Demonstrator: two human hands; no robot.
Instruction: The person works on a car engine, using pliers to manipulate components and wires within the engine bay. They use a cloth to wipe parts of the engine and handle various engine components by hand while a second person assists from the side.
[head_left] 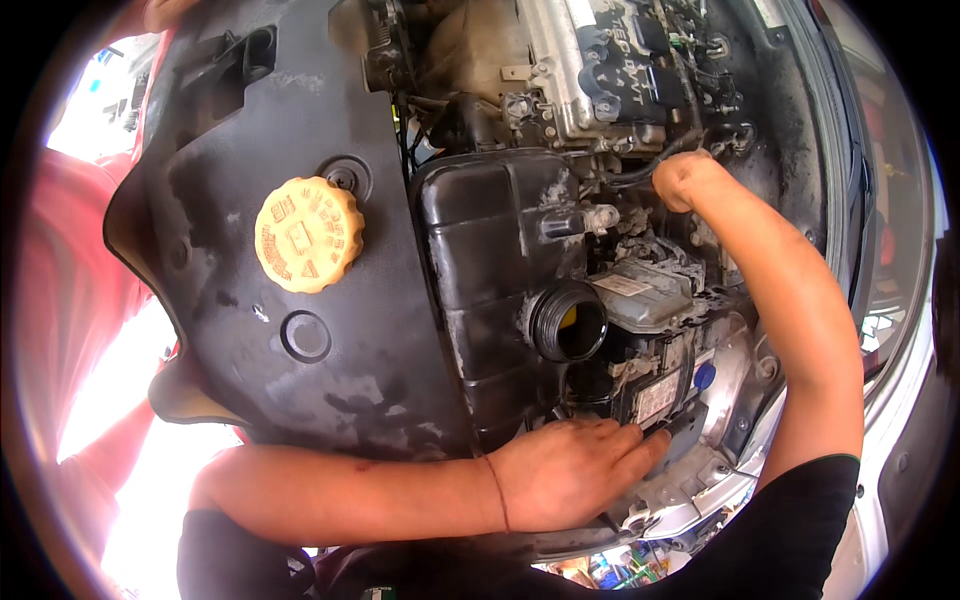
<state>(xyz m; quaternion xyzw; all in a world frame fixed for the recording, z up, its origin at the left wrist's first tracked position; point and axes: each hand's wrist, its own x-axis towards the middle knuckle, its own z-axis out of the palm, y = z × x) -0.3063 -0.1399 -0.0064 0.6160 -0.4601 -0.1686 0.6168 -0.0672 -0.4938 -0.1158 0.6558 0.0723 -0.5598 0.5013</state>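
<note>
My right hand point(690, 180) reaches far into the engine bay, curled into a fist beside the engine point(590, 75). A black hose point(635, 180) runs up to it; what the fingers hold, if anything, is hidden. Palm down, my left hand point(575, 475) lies at the near edge by the battery point(655, 395), its fingers stretched toward the right and their tips partly out of sight. Between the hands, a black reservoir tank point(490, 260) shows its uncapped threaded neck point(570, 322). The yellow screw cap point(308, 235) rests on the black plastic cover point(380, 370) at the left.
A grey lidded box point(640, 295) sits between the tank neck and the right fender. Near the battery is a blue round cap point(705, 376). The windshield point(890, 200) borders the right side. Another person's hand point(165, 12) touches the far left edge.
</note>
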